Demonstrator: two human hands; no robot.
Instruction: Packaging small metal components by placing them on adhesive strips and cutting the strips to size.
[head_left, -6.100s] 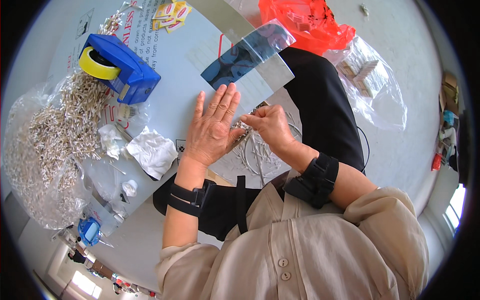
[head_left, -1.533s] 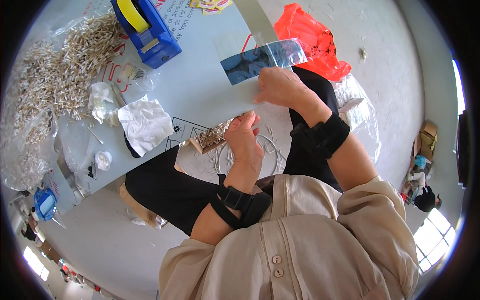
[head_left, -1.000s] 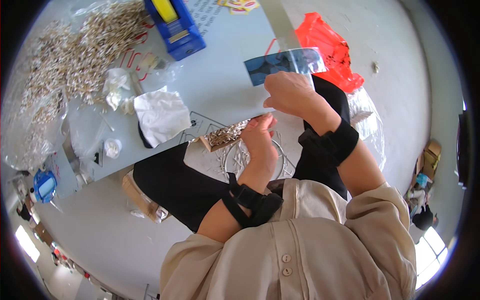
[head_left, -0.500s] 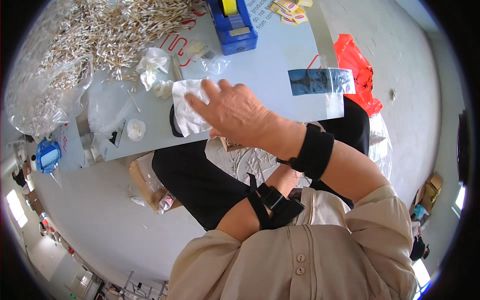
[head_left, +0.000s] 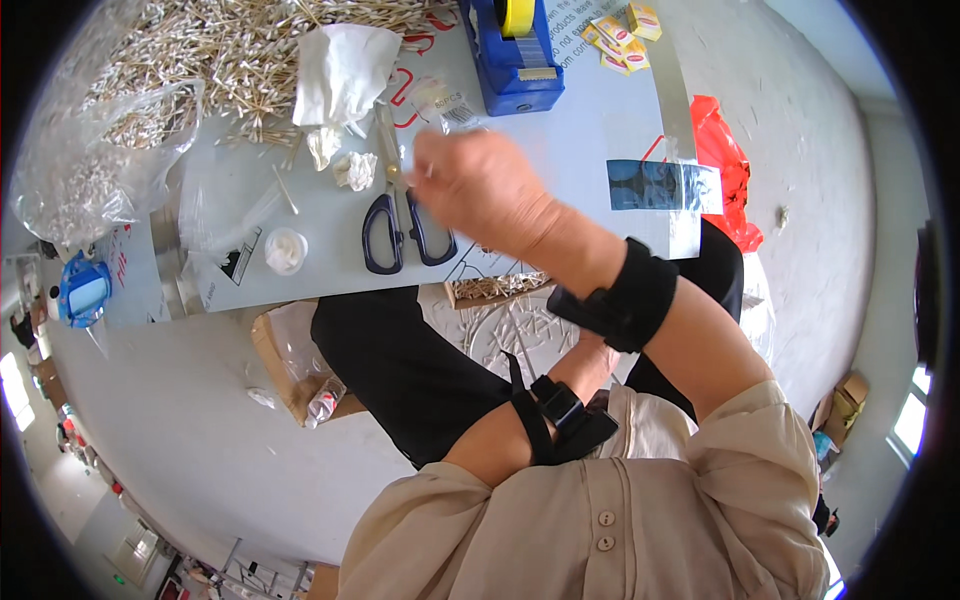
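Observation:
My right hand [head_left: 475, 180] hovers over the table just right of a pair of scissors [head_left: 392, 172] with dark blue handles. The hand is smeared by motion and its fingers seem curled under, so I cannot make out whether they hold anything. My left hand [head_left: 597, 357] is low over my lap, its fingers mostly hidden behind the right wrist strap. Left of the scissors is a crumpled wad of white tissue [head_left: 355, 171]. A white tissue sheet [head_left: 345, 75] lies against a big heap of cotton swabs [head_left: 240, 60], above another small wad [head_left: 324, 147].
A blue tape dispenser [head_left: 512, 60] stands at the back, with small yellow packets [head_left: 618, 45] to its right. At left are a plastic bag of swabs [head_left: 90, 170], a round white container [head_left: 286, 251] and a blue tape cutter [head_left: 82, 292]. A red bag [head_left: 720, 160] hangs at right.
The tissue sheet has gone from under my right hand to the swab heap, uncovering the scissors. The right hand's spread fingers have drawn in. My left hand stays low.

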